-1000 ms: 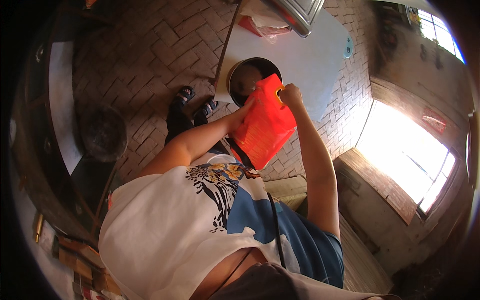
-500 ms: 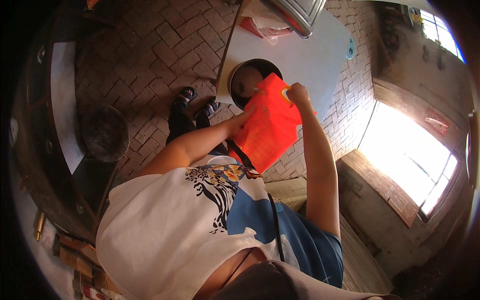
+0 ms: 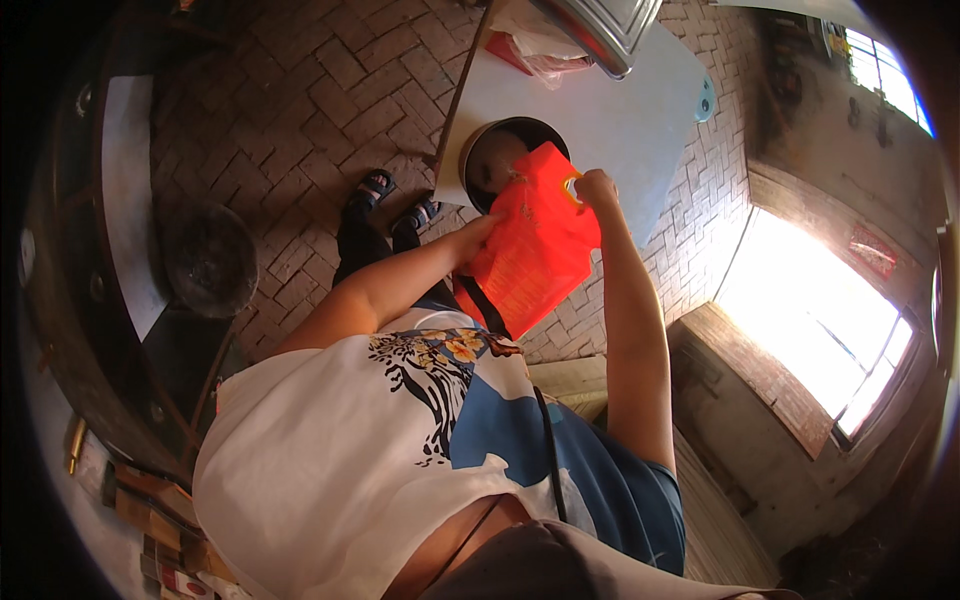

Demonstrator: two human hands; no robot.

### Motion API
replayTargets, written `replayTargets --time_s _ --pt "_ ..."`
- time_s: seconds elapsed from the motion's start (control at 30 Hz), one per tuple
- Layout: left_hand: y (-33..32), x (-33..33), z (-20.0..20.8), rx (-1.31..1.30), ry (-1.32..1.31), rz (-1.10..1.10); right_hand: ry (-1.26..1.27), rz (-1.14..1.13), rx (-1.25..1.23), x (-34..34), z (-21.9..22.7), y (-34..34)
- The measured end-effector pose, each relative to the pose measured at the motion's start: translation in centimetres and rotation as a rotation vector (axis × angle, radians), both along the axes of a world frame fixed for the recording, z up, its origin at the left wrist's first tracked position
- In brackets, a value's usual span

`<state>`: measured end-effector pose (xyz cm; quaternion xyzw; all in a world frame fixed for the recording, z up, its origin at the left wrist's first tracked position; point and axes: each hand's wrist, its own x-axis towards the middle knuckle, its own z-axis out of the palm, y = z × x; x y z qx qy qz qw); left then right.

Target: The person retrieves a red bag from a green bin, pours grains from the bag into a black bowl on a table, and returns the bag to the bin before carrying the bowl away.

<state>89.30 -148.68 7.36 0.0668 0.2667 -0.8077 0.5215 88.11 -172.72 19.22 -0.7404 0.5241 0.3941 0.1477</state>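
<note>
Standing on brick floor point(image 3: 330, 110), facing a pale table point(image 3: 625, 135) bearing a dark pot point(image 3: 541, 131). Holding a red bag point(image 3: 535, 250) aslant, overlapping the pot's near right rim. Grasping the bag's handle point(image 3: 573, 192) with the right hand point(image 3: 597, 188), right of the pot; laying the left hand point(image 3: 478, 238) on the bag's side, nearer than the pot, not clearly revealing whether gripping.

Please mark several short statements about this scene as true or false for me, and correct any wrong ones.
1. The right grip holds the red bag at its handle. True.
2. The left grip is away from the bag. False: it touches the bag's side.
3. The bag partly overlaps the pot in this view. True.
4. The pot stands on the floor. False: it is on the table.
</note>
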Motion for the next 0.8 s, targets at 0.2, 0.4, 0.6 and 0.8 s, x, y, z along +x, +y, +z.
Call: replayTargets --time_s 0.2,0.4,0.6,0.8 --pt "-0.4 -0.7 -0.4 0.048 -0.129 -0.042 -0.016 0.06 -0.022 3.0 3.8 5.9" --pt "0.3 2.4 4.8 -0.001 -0.167 0.042 -0.213 0.054 0.006 -0.3 0.7 4.6" --pt "1.0 1.6 2.9 -0.077 -0.148 -0.067 -0.364 -0.3 0.104 -3.7 -1.0 0.1" --pt "0.5 2.4 4.2 -0.007 -0.262 -0.102 -0.288 -0.242 0.075 -4.7 -3.4 -1.1"
